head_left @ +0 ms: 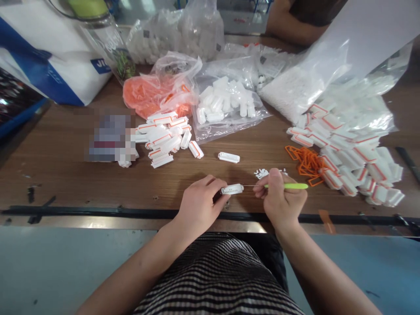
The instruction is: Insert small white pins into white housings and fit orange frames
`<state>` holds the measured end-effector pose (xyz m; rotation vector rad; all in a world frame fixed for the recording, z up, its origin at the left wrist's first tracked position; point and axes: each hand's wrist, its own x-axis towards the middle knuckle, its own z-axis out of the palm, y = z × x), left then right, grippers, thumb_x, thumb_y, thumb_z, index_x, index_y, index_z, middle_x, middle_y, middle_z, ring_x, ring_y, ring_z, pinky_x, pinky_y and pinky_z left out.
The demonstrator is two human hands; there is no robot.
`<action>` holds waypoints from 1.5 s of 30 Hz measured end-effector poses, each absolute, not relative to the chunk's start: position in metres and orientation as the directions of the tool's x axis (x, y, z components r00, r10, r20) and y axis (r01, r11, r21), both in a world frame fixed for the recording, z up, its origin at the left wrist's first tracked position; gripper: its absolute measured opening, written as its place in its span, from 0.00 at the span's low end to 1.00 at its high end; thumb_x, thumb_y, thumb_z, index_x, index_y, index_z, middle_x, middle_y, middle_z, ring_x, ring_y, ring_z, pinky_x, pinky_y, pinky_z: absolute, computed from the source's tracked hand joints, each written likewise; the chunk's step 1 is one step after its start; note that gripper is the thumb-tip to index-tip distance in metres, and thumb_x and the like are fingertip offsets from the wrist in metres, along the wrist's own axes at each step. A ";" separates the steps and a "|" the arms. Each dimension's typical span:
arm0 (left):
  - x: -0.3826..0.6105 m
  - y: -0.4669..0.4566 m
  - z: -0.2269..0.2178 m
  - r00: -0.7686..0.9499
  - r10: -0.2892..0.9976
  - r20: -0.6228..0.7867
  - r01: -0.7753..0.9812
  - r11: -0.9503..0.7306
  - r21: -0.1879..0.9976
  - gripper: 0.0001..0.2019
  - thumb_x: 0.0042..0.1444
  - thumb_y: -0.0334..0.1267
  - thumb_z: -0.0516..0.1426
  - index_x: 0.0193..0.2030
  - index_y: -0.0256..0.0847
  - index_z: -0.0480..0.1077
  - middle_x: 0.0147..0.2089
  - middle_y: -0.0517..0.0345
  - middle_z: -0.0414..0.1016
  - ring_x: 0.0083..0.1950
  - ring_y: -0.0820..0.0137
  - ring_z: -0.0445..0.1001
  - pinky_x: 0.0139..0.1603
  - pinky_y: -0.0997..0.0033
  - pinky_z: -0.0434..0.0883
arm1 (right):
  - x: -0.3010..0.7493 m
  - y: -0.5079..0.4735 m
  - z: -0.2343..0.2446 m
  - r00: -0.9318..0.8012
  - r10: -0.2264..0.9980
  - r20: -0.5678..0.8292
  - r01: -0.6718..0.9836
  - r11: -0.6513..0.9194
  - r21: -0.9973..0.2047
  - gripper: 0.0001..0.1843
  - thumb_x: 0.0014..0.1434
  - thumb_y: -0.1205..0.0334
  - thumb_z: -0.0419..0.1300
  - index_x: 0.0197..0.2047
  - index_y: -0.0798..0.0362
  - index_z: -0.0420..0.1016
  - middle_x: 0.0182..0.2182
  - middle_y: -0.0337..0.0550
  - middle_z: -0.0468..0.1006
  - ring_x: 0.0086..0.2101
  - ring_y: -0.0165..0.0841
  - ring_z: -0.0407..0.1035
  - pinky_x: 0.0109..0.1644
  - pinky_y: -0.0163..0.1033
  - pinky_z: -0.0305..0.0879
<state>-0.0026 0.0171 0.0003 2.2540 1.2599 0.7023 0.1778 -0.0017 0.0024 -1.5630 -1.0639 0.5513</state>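
Note:
Between thumb and fingers, my left hand (201, 201) pinches one end of a small white plastic housing (232, 189) that has a row of tiny holes. My right hand (284, 201) is closed around a thin tool with a lime-green handle (297, 186); its slim metal shaft points left, its tip at or close to the housing's right end. Just behind my right fingers lies a little heap of tiny white pieces (261, 173), partly hidden by the hand. Another white housing (229, 157) rests alone on the table beyond my left hand.
White housings with orange rims are piled left (164, 135) and right (354, 157). Orange frames (305, 164) lie beside the right pile. Behind are bags of orange parts (141, 94), white parts (226, 98) and white granules (292, 92). A bottle (114, 48) stands back left; another person's arm (292, 26) rests opposite.

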 end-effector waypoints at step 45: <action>-0.003 0.017 -0.002 0.439 0.871 0.222 0.624 -0.473 0.622 0.05 0.57 0.32 0.63 0.39 0.41 0.72 0.36 0.61 0.75 0.31 0.72 0.71 0.32 0.72 0.68 | 0.180 -0.007 0.000 0.429 0.863 0.266 0.412 0.075 -0.908 0.25 0.67 0.55 0.52 0.20 0.54 0.72 0.15 0.37 0.73 0.15 0.23 0.66 0.19 0.29 0.61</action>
